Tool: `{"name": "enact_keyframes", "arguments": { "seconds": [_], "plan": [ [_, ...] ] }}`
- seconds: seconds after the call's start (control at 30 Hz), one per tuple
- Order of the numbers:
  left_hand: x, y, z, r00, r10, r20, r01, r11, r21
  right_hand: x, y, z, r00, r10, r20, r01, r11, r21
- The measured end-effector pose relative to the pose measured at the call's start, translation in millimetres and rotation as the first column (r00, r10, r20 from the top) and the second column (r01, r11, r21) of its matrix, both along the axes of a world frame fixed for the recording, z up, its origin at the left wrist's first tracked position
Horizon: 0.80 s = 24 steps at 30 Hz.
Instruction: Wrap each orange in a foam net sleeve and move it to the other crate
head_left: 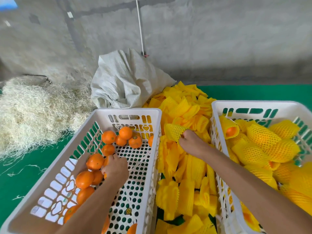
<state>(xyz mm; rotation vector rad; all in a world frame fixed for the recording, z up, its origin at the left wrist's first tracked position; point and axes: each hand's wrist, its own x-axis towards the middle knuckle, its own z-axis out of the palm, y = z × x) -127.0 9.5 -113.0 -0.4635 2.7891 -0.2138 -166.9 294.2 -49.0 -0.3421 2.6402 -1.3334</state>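
Observation:
A white left crate (pixel 128 111) holds several bare oranges (pixel 108 137) along its left wall and far end. My left hand (pixel 116 167) reaches down into it and curls round an orange (pixel 105 162) that is mostly hidden beneath the fingers. Between the crates lies a heap of yellow foam net sleeves (pixel 185 176). My right hand (pixel 191 142) pinches one foam sleeve (pixel 173 131) and holds it just above the heap. The white right crate (pixel 253 104) is filled with several wrapped oranges (pixel 263 137).
A crumpled white woven sack (pixel 125 81) lies behind the left crate. Pale straw (pixel 33 112) is piled at the left on the green mat (pixel 23 176). A grey concrete wall (pixel 202 39) stands behind everything.

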Motion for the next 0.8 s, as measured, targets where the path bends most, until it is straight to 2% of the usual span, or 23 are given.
{"name": "enact_keyframes", "arguments": {
  "seconds": [0.1, 0.17, 0.23, 0.3, 0.4, 0.5, 0.57, 0.7, 0.8],
  "plan": [
    [-8, 5, 35, 0.957, 0.024, -0.289, 0.035, 0.980, 0.196, -1, 0, -1, 1.000, -0.015, -0.001, 0.015, 1.000, -0.020],
    [-12, 14, 62, 0.854, 0.038, -0.519, 0.156, 0.933, 0.324, -1, -2, -1, 0.999, -0.033, -0.027, 0.031, 0.997, -0.070],
    [-17, 34, 91, 0.719, 0.127, -0.683, 0.315, 0.817, 0.484, -2, -3, 2, 0.996, -0.074, -0.053, 0.067, 0.990, -0.124],
    [-21, 62, 117, 0.625, 0.263, -0.735, 0.455, 0.642, 0.617, -3, -1, 5, 0.988, -0.131, -0.083, 0.112, 0.974, -0.197],
    [-24, 108, 133, 0.562, 0.438, -0.702, 0.592, 0.379, 0.711, -1, 0, 14, 0.958, -0.226, -0.175, 0.168, 0.941, -0.293],
    [-25, 136, 117, 0.565, 0.616, -0.549, 0.601, 0.149, 0.786, 0, 5, 13, 0.933, -0.328, -0.150, 0.256, 0.895, -0.366],
    [-27, 142, 104, 0.539, 0.688, -0.486, 0.612, 0.077, 0.787, -3, 10, 14, 0.926, -0.348, -0.146, 0.264, 0.874, -0.407],
    [-30, 140, 98, 0.518, 0.790, -0.328, 0.622, -0.084, 0.779, -1, 12, 24, 0.939, -0.259, -0.228, 0.135, 0.884, -0.448],
    [-32, 138, 96, 0.522, 0.799, -0.298, 0.624, -0.120, 0.772, 5, 10, 28, 0.941, -0.226, -0.252, 0.079, 0.870, -0.486]
  ]
}}
